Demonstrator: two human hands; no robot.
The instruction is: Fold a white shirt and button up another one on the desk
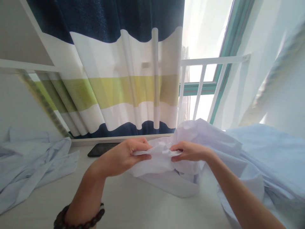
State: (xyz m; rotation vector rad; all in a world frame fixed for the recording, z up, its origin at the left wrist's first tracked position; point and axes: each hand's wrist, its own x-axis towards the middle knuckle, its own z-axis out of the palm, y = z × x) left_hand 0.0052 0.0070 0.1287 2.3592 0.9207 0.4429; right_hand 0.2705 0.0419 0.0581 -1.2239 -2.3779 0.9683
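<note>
A crumpled white shirt with a small button showing lies on the pale surface, part of it lifted between my hands. My left hand pinches a fold of the cloth between thumb and fingers. A short way to the right, my right hand pinches the same fabric, its fingers closed. The cloth between the two hands is bunched, and its lower edge hangs down onto the surface. More of the white fabric heaps up behind and beyond my right hand. A dark beaded bracelet circles my left wrist.
A dark phone lies flat behind my left forearm. Another crumpled white cloth rests at the left, and pale bluish fabric spreads at the right. Behind stand a striped curtain, a white railing and a green-framed window.
</note>
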